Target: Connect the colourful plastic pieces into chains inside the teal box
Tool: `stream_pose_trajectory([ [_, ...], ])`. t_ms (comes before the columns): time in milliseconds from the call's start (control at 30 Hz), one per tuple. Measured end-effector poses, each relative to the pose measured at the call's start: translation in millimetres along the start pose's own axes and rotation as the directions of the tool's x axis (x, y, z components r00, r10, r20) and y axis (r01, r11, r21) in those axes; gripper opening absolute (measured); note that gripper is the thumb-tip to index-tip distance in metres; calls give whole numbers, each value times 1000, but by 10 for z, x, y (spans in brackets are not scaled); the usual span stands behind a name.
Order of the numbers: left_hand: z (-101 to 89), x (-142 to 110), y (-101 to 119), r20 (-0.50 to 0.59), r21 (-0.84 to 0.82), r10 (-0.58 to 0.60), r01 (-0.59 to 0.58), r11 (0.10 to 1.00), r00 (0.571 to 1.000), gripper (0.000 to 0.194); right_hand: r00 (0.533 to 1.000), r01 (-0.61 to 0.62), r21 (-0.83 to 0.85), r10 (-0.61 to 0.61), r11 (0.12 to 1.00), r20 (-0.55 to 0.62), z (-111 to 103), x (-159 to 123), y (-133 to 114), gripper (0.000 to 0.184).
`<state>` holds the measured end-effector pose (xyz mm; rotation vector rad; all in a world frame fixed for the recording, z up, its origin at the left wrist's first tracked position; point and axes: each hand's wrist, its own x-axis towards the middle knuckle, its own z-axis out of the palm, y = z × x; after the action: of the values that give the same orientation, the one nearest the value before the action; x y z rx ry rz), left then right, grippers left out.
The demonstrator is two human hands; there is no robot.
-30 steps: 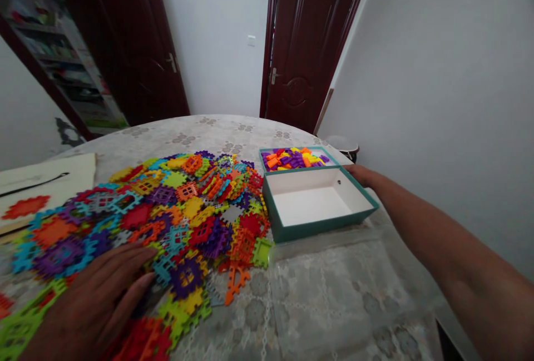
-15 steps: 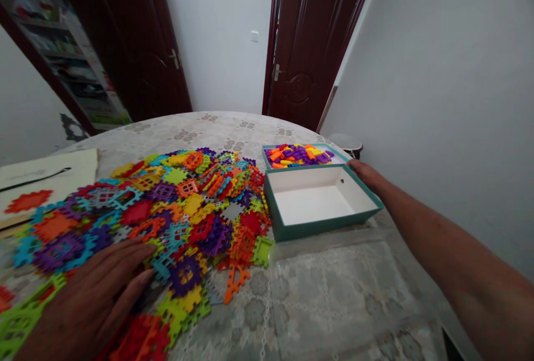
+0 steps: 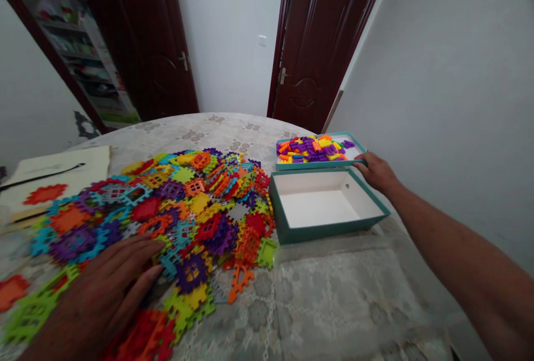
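Note:
My left hand [image 3: 112, 283] lies palm down on the near left of a heap of colourful toothed plastic building tiles [image 3: 200, 202], its fingers stretched out. My right hand [image 3: 377, 173] is closed on the near right corner of a shallow teal box lid [image 3: 362, 149]. Small purple, orange and yellow plastic pieces [image 3: 315, 148] lie in that lid, mostly left of its right end. The lid looks slightly lifted, just behind a deeper teal box [image 3: 329, 233]. That box has a white inside with nothing in it and a small hole in its right wall.
A patterned cloth covers the round table [image 3: 233, 127]. Clear plastic sheeting [image 3: 346, 294] lies in front of the box. At the left is a cream bag [image 3: 87, 161] with a dark cord. Two dark red doors [image 3: 325, 33] and a white wall stand behind.
My right hand has taken the lid's corner and shifted the lid up and to the right, with its far right side now showing. My left hand stays on the tiles. The view has moved slightly.

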<state>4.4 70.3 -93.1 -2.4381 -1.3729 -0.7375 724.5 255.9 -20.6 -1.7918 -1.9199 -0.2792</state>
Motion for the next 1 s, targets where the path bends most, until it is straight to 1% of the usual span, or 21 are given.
stream_pose_trajectory([
  [100,-85,95,94,5,-19,-18,18,1000,1000,32,999,5,-20,-6,1000,-39,-131,-16,-34,33],
  [167,-136,145,148,-6,-31,-16,15,999,1000,29,998,9,-36,-11,999,-60,-286,-35,-91,32],
  [233,-175,180,194,-20,-45,-20,19,999,1000,29,998,15,-59,-18,998,-56,-489,-64,-178,31],
  [333,-223,212,253,0,-78,-41,41,996,999,29,999,21,-110,-26,994,-43,-829,-117,-336,33],
  [433,-267,243,297,25,-108,-56,58,992,998,28,995,30,-141,-42,990,-85,-1134,-176,-528,35],
  [467,-279,254,308,15,-112,-59,60,992,998,28,994,42,-141,-55,989,-90,-1224,-202,-611,35],
  [533,-296,273,323,-3,-121,-64,63,991,998,28,994,66,-140,-77,988,-73,-1390,-270,-818,34],
  [600,-300,286,329,-20,-126,-77,74,989,997,28,995,81,-141,-88,987,-44,-1537,-357,-1078,33],
  [667,-294,291,328,-49,-130,-94,87,988,994,29,993,100,-134,-108,986,-52,-1656,-447,-1369,33],
  [733,-285,287,321,-84,-135,-121,109,985,989,32,987,143,-129,-152,981,-58,-1739,-523,-1661,31],
  [867,-276,257,300,-156,-136,-176,156,978,972,45,963,258,-171,-266,951,-29,-1799,-586,-2183,25],
  [1000,-268,228,282,-196,-168,-194,163,972,961,56,924,377,-192,-383,906,7,-1796,-538,-2629,25],
])
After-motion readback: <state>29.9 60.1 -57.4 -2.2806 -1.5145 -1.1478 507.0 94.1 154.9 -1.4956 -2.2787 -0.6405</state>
